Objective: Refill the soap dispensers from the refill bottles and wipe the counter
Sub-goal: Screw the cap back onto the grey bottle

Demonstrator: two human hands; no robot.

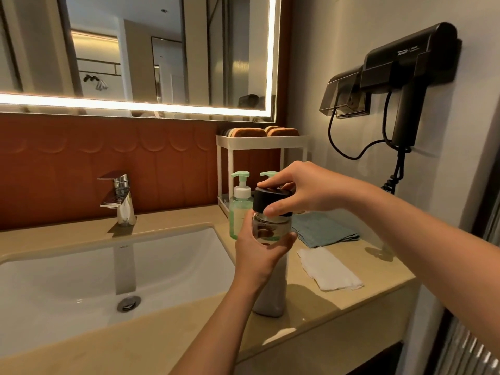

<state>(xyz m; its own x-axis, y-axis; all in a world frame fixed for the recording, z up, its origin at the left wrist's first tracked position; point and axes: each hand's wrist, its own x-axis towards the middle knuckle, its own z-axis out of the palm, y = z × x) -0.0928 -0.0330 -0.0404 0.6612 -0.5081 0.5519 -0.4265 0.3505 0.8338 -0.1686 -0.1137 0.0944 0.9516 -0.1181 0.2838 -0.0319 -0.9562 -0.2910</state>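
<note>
the left hand point(259, 255) gripped a small clear soap dispenser point(270, 226) round its body, held up over the beige stone counter point(351, 293) just right of the white sink point(173, 266). the right hand point(303, 190) had its fingers curled on the dispenser's round black cap point(267, 198). two green pump bottles point(239, 209) stood behind, with a folded blue cloth point(324, 228) and a white cloth point(330, 269) lying to the right.

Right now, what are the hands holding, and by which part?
A clear dispenser bottle: the left hand wraps its clear body just under the cap, and the right hand grips its black cap with its fingers.
</note>
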